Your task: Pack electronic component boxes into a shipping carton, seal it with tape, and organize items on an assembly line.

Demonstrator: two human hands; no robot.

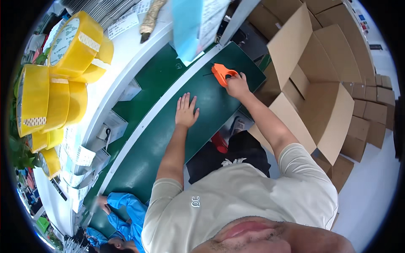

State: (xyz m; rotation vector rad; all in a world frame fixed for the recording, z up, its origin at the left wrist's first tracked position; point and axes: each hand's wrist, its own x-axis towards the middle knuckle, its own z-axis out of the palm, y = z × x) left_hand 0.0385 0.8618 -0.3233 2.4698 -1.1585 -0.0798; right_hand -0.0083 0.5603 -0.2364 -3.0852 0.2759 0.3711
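Note:
On the dark green tabletop [160,139], my left hand [186,111] lies flat with its fingers stretched out and nothing in it. Ahead and to the right, near the table's far right end, my right hand [237,85] is closed round the rear of an orange plastic tool [220,74] with a loop-shaped handle. The tool is at the tabletop, and a thin dark line shows beside its front end. My fingers cover part of the handle, and the tool's exact kind cannot be made out.
Right of me stands a large open cardboard box [325,105], flaps spread. More brown cartons [365,122] are stacked behind it. Rolls of yellow tape [52,99] pile up on the white shelf [135,55] at left. A person in blue sleeves [130,211] works at the lower left.

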